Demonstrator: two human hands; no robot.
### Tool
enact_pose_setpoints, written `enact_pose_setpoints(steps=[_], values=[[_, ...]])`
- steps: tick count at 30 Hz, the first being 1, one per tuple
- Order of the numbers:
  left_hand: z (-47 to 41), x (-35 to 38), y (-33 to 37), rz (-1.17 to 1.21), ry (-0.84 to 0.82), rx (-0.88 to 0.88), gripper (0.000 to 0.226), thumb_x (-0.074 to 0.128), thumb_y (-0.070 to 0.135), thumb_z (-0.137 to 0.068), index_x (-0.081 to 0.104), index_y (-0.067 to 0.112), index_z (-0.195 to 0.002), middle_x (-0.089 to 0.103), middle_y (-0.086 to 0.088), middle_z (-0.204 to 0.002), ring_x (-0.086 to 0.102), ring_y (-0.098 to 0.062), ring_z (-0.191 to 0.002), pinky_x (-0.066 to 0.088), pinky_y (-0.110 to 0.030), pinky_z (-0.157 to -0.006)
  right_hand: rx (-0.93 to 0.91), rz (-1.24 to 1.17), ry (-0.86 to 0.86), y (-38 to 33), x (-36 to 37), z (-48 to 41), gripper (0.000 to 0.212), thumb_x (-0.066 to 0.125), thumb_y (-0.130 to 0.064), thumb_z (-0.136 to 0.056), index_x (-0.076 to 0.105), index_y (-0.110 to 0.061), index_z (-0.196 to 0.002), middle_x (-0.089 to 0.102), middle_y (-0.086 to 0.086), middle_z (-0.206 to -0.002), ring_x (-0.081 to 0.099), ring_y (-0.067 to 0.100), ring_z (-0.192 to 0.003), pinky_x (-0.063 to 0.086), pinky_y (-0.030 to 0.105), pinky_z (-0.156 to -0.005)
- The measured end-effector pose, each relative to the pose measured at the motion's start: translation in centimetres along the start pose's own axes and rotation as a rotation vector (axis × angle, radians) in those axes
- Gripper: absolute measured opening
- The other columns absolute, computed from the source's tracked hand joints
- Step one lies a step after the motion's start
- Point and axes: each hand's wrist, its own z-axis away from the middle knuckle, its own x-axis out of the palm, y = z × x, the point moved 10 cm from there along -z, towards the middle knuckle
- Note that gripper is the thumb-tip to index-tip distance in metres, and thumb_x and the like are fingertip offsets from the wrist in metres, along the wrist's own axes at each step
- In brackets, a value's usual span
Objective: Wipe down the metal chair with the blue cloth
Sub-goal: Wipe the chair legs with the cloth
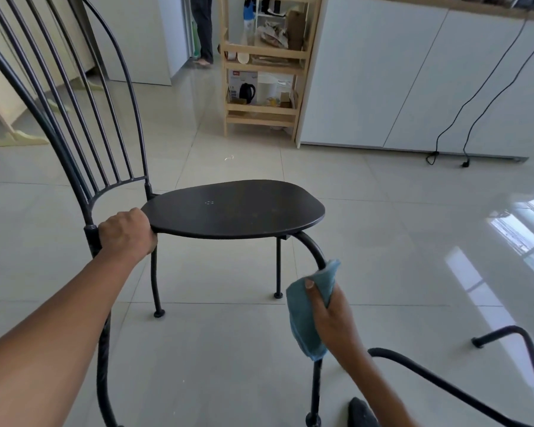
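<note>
Right hand (330, 315) clamps blue cloth (309, 315) around chair (238, 208) leg — left hand (127, 232) grips seat edge (rear corner).

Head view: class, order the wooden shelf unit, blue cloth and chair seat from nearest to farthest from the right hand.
1. blue cloth: gripped in the right hand, low right.
2. chair seat: above, to its left.
3. wooden shelf unit: far back across the floor.
</note>
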Motion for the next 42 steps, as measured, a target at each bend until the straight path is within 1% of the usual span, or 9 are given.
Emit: enact_pose_setpoints(steps=[3, 7, 10, 13, 20, 26, 31, 37, 42], values=[[0.1, -0.1, 0.0, 0.003, 0.021, 0.011, 0.017, 0.058, 0.012, -0.085, 0.059, 0.003, -0.099, 0.066, -0.019, -0.1, 0.063, -0.035, -0.092, 0.043, -0.033, -0.069, 0.019, 0.038, 0.001, 0.6, 0.2, 1.5, 0.023, 0.042, -0.042, -0.101, 0.051, -0.021, -0.103, 0.067, -0.007, -0.084, 0.064, 0.009, -0.075, 0.046, 0.018, -0.058], [0.1, -0.2, 0.1, 0.007, 0.032, 0.014, 0.014, 0.058, 0.01, -0.085, 0.059, 0.002, -0.097, 0.066, -0.02, -0.099, 0.063, -0.036, -0.091, 0.042, -0.034, -0.07, -0.005, -0.032, 0.079, -4.1, -0.4, 0.2, 0.021, 0.032, -0.044, -0.104, 0.043, -0.027, -0.106, 0.052, -0.022, -0.086, 0.053, -0.002, -0.076, 0.041, 0.015, -0.064], [0.1, -0.4, 0.2, 0.015, 0.04, 0.019, 0.016, 0.057, 0.011, -0.086, 0.06, 0.0, -0.098, 0.066, -0.021, -0.1, 0.063, -0.037, -0.092, 0.041, -0.033, -0.069, -0.05, 0.058, 0.14, -7.6, -0.8, -2.7, 0.045, 0.031, -0.045, -0.105, 0.052, -0.014, -0.081, 0.056, -0.005, -0.072, 0.053, 0.009, -0.069, 0.038, 0.032, -0.064], [-0.1, -0.4, 0.3, 0.022, 0.035, 0.019, 0.02, 0.058, 0.015, -0.088, 0.06, -0.001, -0.1, 0.066, -0.023, -0.102, 0.063, -0.038, -0.096, 0.044, -0.035, -0.073, -0.074, 0.114, 0.309, -8.1, -1.5, -4.1, 0.059, 0.034, -0.044, -0.104, 0.033, -0.012, -0.055, 0.042, 0.002, -0.051, 0.039, 0.018, -0.049, 0.03, 0.034, -0.052], [-0.7, -0.4, 0.5, 0.015, 0.014, 0.012, 0.023, 0.06, 0.015, -0.086, 0.06, 0.0, -0.104, 0.065, -0.024, -0.106, 0.062, -0.039, -0.101, 0.046, -0.038, -0.08, -0.055, -0.058, 0.482, -5.9, -2.0, -3.4, 0.059, 0.035, -0.038, -0.104, 0.036, -0.014, -0.051, 0.038, -0.002, -0.043, 0.037, 0.014, -0.04, 0.036, 0.032, -0.044], [-1.5, -0.4, 0.7, -0.005, 0.013, 0.008, 0.023, 0.061, 0.013, -0.085, 0.06, 0.0, -0.104, 0.065, -0.024, -0.106, 0.062, -0.04, -0.101, 0.046, -0.038, -0.081, -0.027, -0.192, 0.489, -4.2, -1.6, -3.0, 0.056, 0.031, -0.038, -0.106, 0.032, -0.019, -0.054, 0.031, -0.008, -0.043, 0.028, 0.008, -0.038, 0.026, 0.024, -0.039], [-2.3, -0.5, 0.9, -0.011, 0.032, 0.006, 0.022, 0.061, 0.012, -0.085, 0.061, 0.0, -0.102, 0.065, -0.024, -0.105, 0.062, -0.04, -0.1, 0.045, -0.037, -0.079, -0.032, -0.239, 0.473, -3.8, -1.4, -3.3, 0.055, 0.029, -0.037, -0.107, 0.029, -0.019, -0.055, 0.028, -0.007, -0.044, 0.025, 0.009, -0.039, 0.023, 0.025, -0.038], [-2.8, -0.7, 1.1, -0.033, 0.035, -0.012, 0.025, 0.06, 0.013, -0.085, 0.061, 0.001, -0.107, 0.065, -0.023, -0.111, 0.062, -0.039, -0.105, 0.046, -0.038, -0.085, -0.044, -0.26, 0.435, -3.0, -0.8, -4.1, 0.056, 0.025, -0.042, -0.106, 0.036, -0.014, -0.06, 0.032, 0.002, -0.05, 0.029, 0.014, -0.044, 0.025, 0.026, -0.041], [-3.1, -0.8, 1.2, -0.045, 0.035, -0.021, 0.026, 0.061, 0.014, -0.084, 0.063, 0.002, -0.107, 0.066, -0.022, -0.11, 0.062, -0.038, -0.105, 0.047, -0.037, -0.085, -0.039, -0.215, 0.439, -2.8, -0.7, -3.9, 0.054, 0.024, -0.043, -0.106, 0.037, -0.013, -0.063, 0.033, 0.0, -0.051, 0.03, 0.01, -0.044, 0.028, 0.03, -0.042]])
